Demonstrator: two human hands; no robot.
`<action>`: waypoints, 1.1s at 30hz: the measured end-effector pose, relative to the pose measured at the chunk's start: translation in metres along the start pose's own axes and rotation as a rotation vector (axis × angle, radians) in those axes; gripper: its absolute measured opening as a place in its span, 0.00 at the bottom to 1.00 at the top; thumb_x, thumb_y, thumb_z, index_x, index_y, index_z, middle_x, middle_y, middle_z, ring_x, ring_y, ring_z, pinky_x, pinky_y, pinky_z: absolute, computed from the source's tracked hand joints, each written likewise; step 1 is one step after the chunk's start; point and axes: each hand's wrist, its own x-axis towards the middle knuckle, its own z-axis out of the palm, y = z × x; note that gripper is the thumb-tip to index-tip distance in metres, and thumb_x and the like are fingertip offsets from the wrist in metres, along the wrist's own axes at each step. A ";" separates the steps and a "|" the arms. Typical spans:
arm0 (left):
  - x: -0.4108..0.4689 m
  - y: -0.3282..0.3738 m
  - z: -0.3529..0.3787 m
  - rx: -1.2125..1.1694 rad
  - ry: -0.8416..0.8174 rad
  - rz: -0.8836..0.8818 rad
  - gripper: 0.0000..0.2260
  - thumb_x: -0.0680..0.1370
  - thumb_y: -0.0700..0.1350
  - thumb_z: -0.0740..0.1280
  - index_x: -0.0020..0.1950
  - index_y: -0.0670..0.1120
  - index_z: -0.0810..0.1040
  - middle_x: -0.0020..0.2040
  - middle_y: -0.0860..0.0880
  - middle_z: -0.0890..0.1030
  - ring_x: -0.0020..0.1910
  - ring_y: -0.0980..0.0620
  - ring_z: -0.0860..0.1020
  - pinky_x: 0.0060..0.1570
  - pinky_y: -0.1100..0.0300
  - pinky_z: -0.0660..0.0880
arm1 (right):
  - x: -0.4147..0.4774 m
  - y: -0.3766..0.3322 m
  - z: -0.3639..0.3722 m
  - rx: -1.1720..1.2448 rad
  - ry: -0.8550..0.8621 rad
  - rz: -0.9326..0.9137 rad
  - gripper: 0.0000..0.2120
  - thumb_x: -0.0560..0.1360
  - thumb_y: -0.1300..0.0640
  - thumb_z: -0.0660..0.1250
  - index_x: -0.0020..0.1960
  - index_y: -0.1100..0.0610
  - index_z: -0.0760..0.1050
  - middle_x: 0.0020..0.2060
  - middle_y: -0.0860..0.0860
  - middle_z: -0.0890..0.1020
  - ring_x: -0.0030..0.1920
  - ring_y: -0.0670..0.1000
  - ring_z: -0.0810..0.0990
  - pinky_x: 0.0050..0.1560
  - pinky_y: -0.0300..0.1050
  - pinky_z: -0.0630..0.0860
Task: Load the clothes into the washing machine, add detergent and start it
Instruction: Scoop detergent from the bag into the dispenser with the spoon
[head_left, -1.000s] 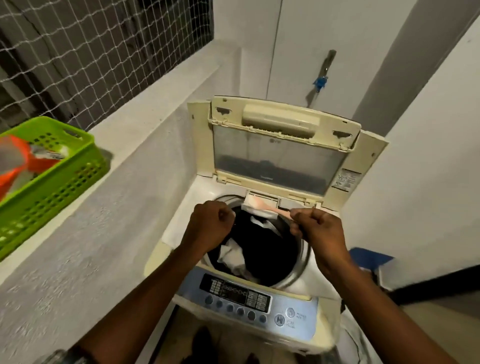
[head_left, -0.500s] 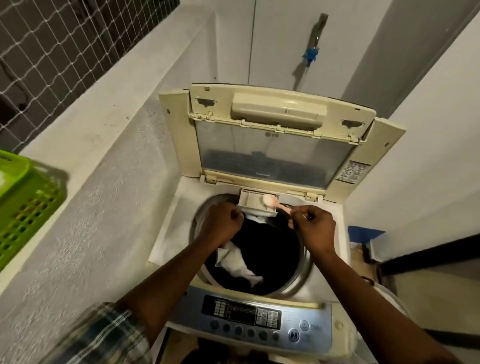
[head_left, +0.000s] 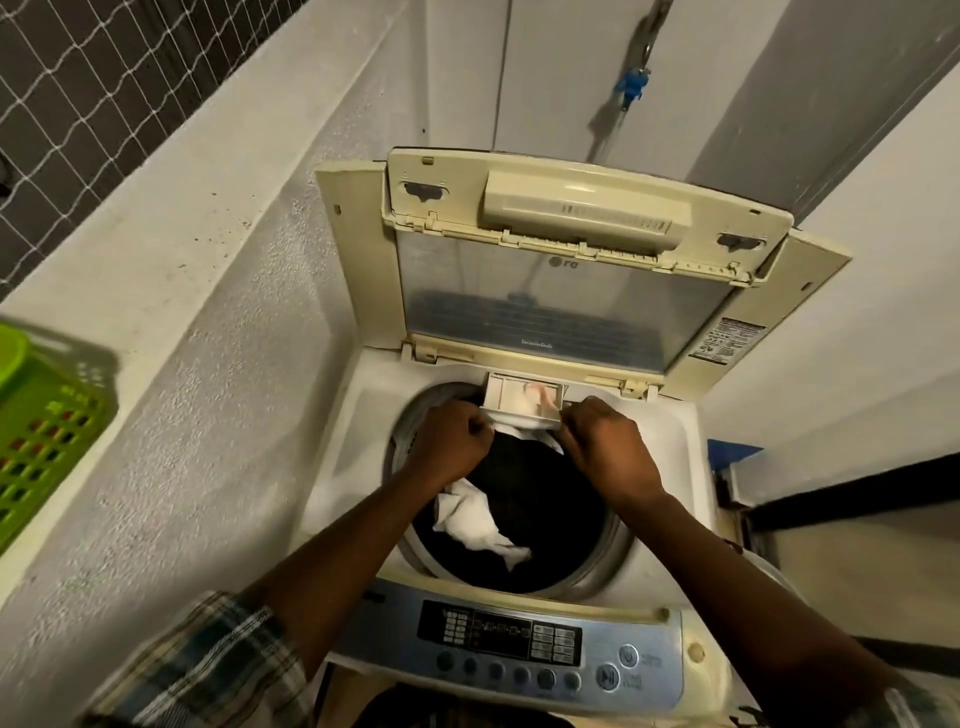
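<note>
The left hand (head_left: 449, 441) is curled on the front left corner of the detergent drawer (head_left: 506, 397), steadying it. The right hand (head_left: 605, 447) is closed at the drawer's front right corner, apparently pinching the handle of a pink scoop (head_left: 540, 393) whose bowl lies inside the drawer; the pinch itself is blurred. The drawer is pulled out from the rear edge of the washing machine (head_left: 363, 426) top and juts over the back of the drum opening. Below it the clothes (head_left: 530, 499) are in the drum, a dark heap with a white garment (head_left: 478, 525) towards its front left. The lid (head_left: 561, 312) stands raised along the rear edge and the control panel (head_left: 519, 636) runs along the front edge, with the start button (head_left: 607, 677) near its right end. A green basket (head_left: 41, 436) sits on the ledge well to the left. Loading looks done, and detergent is the step in hand. Next, the scoop should come out, the drawer be pushed home squarely, the lid lowered and the start button pressed.
</note>
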 end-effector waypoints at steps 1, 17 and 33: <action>0.000 -0.001 0.000 -0.001 -0.003 0.000 0.07 0.78 0.46 0.69 0.49 0.46 0.85 0.47 0.49 0.85 0.45 0.54 0.80 0.44 0.64 0.68 | 0.000 -0.001 0.000 -0.047 -0.005 -0.052 0.07 0.82 0.54 0.67 0.52 0.57 0.80 0.47 0.55 0.81 0.44 0.57 0.82 0.43 0.48 0.77; -0.024 0.005 -0.024 0.050 0.116 0.062 0.07 0.78 0.48 0.69 0.50 0.48 0.86 0.50 0.49 0.86 0.49 0.50 0.83 0.52 0.60 0.75 | -0.039 -0.022 -0.036 0.442 0.308 0.244 0.05 0.80 0.57 0.71 0.49 0.52 0.86 0.41 0.43 0.85 0.43 0.43 0.82 0.44 0.28 0.74; -0.158 0.048 -0.157 -0.099 0.663 0.062 0.04 0.75 0.49 0.71 0.43 0.52 0.86 0.39 0.59 0.85 0.41 0.64 0.82 0.43 0.72 0.75 | -0.039 -0.123 -0.145 1.943 -0.320 0.585 0.11 0.79 0.64 0.68 0.43 0.61 0.88 0.38 0.55 0.86 0.34 0.46 0.86 0.35 0.35 0.83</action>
